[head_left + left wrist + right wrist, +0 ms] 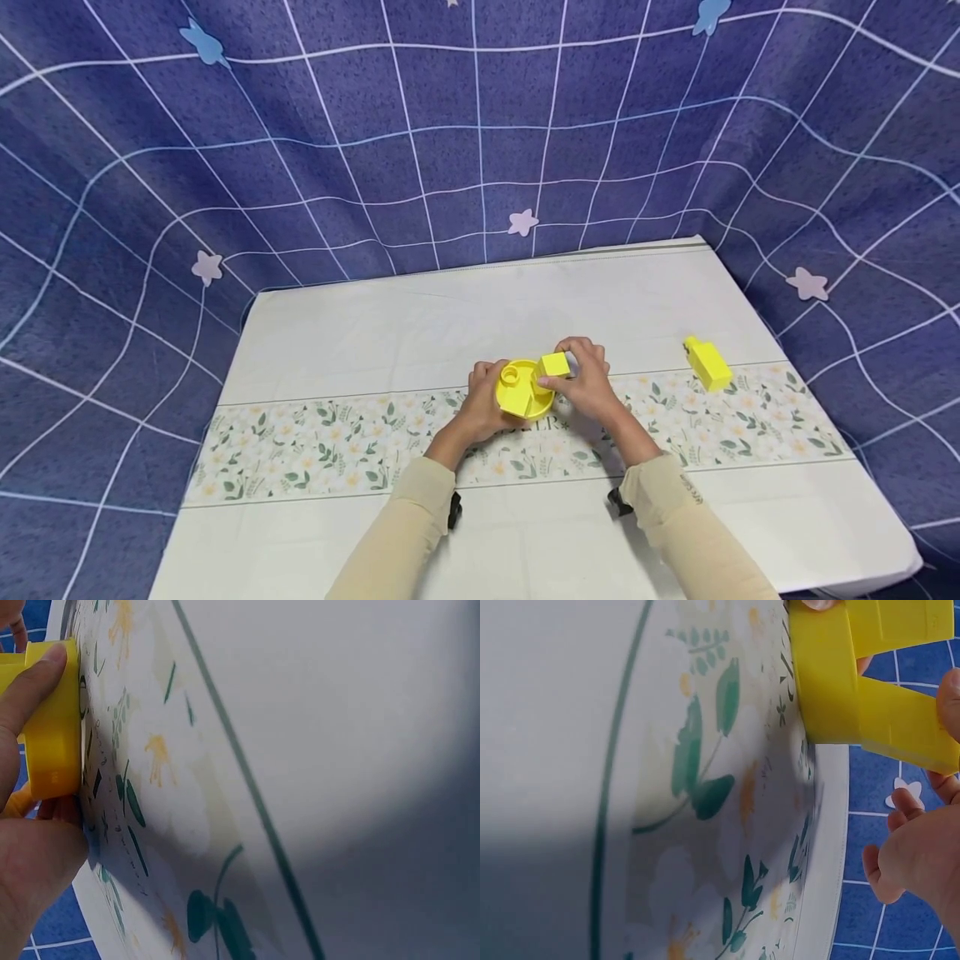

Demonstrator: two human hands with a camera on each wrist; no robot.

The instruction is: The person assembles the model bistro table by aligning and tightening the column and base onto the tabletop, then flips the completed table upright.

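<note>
A shallow round yellow plastic base (542,410) lies on the table in front of me. My left hand (480,407) grips its left side; in the left wrist view the thumb (37,684) presses along its side wall. A small yellow ring (510,375) and a yellow block (515,402) stand on the base. Between thumb and fingers, my right hand (590,386) pinches another yellow block (555,364) at the base's right side. Seen from the right wrist, that block (904,724) leans outward, its lower end right at the base's top edge.
A yellow block with a narrow neck (708,365) lies apart on the right of the table. The white tablecloth (450,325) has a floral band. Blue gridded curtains with stars (480,133) enclose the back and sides.
</note>
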